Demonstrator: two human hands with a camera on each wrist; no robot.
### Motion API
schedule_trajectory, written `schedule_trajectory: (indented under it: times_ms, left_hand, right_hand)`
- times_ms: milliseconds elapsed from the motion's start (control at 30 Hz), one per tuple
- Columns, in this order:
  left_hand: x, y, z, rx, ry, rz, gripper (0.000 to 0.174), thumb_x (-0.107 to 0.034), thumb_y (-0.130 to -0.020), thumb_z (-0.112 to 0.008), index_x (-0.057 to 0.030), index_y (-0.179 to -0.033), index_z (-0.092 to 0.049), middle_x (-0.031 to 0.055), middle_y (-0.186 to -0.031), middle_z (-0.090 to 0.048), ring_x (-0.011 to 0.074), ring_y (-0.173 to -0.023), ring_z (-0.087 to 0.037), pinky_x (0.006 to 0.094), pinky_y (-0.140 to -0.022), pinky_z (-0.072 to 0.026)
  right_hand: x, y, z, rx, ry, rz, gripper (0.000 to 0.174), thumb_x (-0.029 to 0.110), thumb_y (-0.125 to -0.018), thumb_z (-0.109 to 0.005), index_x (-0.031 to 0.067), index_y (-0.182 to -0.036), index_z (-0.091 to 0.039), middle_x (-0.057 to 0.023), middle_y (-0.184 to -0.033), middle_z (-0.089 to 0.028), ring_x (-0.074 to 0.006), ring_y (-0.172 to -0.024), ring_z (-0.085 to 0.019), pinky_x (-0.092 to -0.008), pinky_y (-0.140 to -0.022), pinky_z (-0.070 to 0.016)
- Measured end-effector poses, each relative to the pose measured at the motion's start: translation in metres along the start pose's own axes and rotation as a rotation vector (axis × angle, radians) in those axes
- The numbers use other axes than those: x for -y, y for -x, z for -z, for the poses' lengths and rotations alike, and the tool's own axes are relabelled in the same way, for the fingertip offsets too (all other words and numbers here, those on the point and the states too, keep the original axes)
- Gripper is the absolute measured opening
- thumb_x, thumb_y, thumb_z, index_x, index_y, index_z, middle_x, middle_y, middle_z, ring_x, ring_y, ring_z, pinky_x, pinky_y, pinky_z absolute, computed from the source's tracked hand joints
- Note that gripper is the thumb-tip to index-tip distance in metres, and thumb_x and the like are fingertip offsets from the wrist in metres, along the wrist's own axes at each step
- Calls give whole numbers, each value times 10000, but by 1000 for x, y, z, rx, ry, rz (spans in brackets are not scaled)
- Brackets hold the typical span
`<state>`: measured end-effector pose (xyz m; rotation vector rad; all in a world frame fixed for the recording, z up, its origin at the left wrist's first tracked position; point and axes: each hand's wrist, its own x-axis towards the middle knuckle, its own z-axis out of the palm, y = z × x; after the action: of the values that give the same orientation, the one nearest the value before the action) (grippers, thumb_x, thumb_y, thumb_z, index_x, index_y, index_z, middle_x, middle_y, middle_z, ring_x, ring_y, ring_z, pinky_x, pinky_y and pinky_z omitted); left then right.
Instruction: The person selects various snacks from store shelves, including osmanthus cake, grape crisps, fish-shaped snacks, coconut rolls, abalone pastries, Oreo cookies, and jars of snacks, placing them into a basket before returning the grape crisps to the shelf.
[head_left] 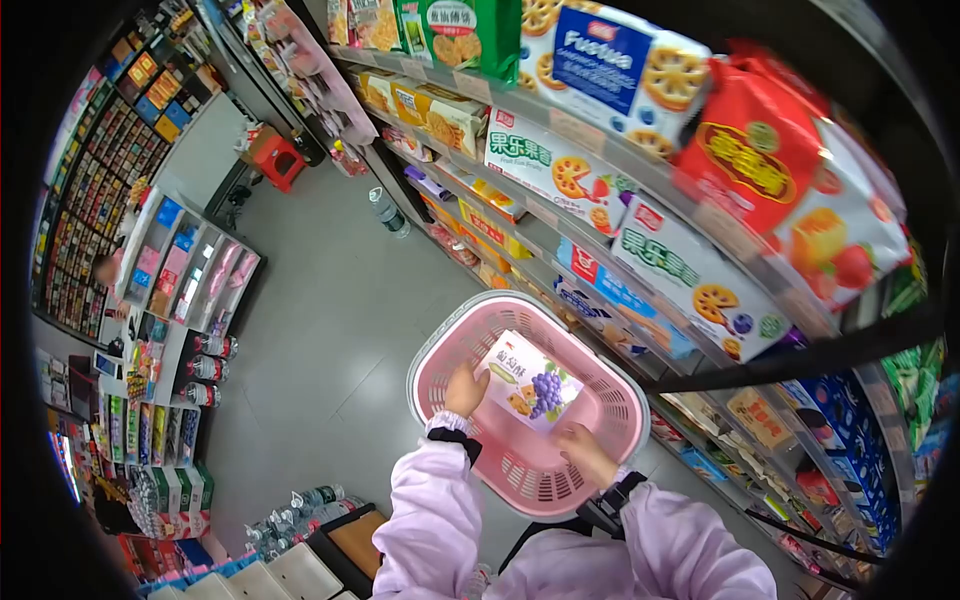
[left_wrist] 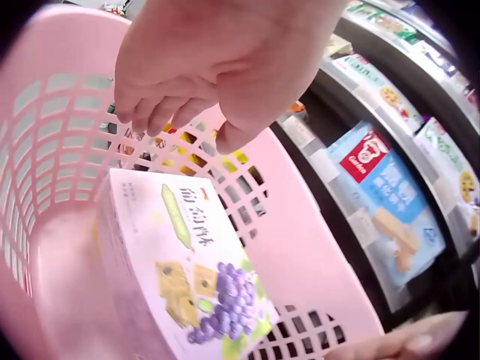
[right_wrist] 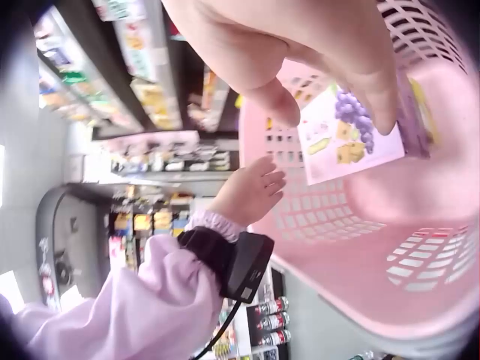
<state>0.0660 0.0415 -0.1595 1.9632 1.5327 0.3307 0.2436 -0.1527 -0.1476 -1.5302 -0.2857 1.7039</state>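
A pale lilac box of grape biscuits [head_left: 535,380], printed with purple grapes and square biscuits, is inside a pink shopping basket [head_left: 440,335]. My left hand [head_left: 464,390] is beside the box's left end; in the left wrist view its fingers are loosely bent, with a gap between them and the box [left_wrist: 169,247]. On the other side, my right hand [head_left: 588,455] hovers over the basket close to the box's lower right corner. Its thumb and fingers overlap the box [right_wrist: 349,139] in the right wrist view, while the left wrist view shows them apart from it.
Shelves of packaged biscuits, among them a white fruit biscuit box [head_left: 555,165] and a red snack bag [head_left: 750,150], run along the right. Grey floor [head_left: 300,300] lies to the left, with a large water bottle [head_left: 390,212] and a counter [head_left: 190,270]. Bottles [head_left: 300,515] stand behind.
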Motion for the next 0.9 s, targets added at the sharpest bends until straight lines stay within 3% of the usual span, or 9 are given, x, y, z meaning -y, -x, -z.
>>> schedule_trajectory:
  times_ms: [100,167,267,400,533,600,767,833,900]
  left_hand:
    - [15,-43,-14,255,-14,56,519,-370,-781,-615,78,-1025,-519,298,-953,-584,403,-925,-576,445,-777,-464]
    - [22,-63,-22,397,27,66,582,-415,-766,-641,37,-1110,-514,240,-952,-615,349,-865,-613,406,-769,-478]
    - [28,-82,-33,643,308,133,597,-367,-767,-675,-32,-1222,-481,145,-1030,-624,238,-874,-621,338,-792,-482]
    - [37,-94,-41,794,564,194,616,-312,-785,-680,4,-1254,-435,143,-1126,-575,225,-995,-566,335,-868,-447]
    - [46,-91,-49,769,636,175,639,-344,-785,-678,7,-1257,-428,148,-1097,-587,217,-966,-579,327,-840,-463]
    - [45,-84,-45,700,463,163,628,-354,-791,-669,11,-1247,-437,150,-1057,-603,215,-929,-596,327,-809,-477]
    - [-6,-31,20,532,381,103,552,-318,-809,-645,25,-1205,-472,169,-1018,-620,217,-894,-617,325,-776,-484]
    - [-36,6,55,438,394,104,553,-275,-805,-648,30,-1225,-457,175,-1064,-607,227,-961,-596,325,-834,-455]
    - [-31,39,66,234,336,-148,614,-236,-783,-662,4,-1287,-406,203,-1203,-528,264,-1167,-478,347,-1000,-320]
  right_hand:
    - [-4,-41,-7,-221,-200,-158,613,176,-762,-652,-33,-1246,-340,-87,-1072,-492,-164,-962,-464,-320,-823,-392]
    - [-4,-65,-4,-325,-221,-244,644,208,-760,-667,0,-1264,-323,-60,-1085,-488,-171,-1008,-440,-337,-861,-371]
    - [-18,-92,3,-139,-377,-136,548,225,-814,-637,17,-1257,-388,-68,-1160,-521,-184,-1061,-500,-339,-888,-408]
    - [-31,-105,4,-62,-538,-36,381,181,-864,-586,33,-1198,-477,-48,-1124,-562,-152,-1022,-542,-304,-865,-440]
    - [-33,-105,-2,-18,-558,57,395,207,-871,-586,35,-1206,-470,-43,-1138,-552,-149,-1023,-535,-306,-863,-440]
    - [-23,-93,-4,-10,-562,61,398,219,-875,-584,33,-1208,-469,-39,-1139,-551,-144,-1017,-534,-298,-858,-439]
    - [-5,-36,-11,49,-423,108,390,205,-908,-525,16,-1238,-438,-70,-1181,-529,-161,-1046,-523,-309,-901,-425]
    - [4,-1,-15,45,-306,183,388,208,-906,-529,13,-1231,-444,-60,-1177,-527,-147,-1039,-513,-303,-894,-421]
    - [21,33,-19,-7,-126,199,404,197,-897,-546,26,-1244,-431,-44,-1177,-517,-136,-1035,-496,-293,-917,-393]
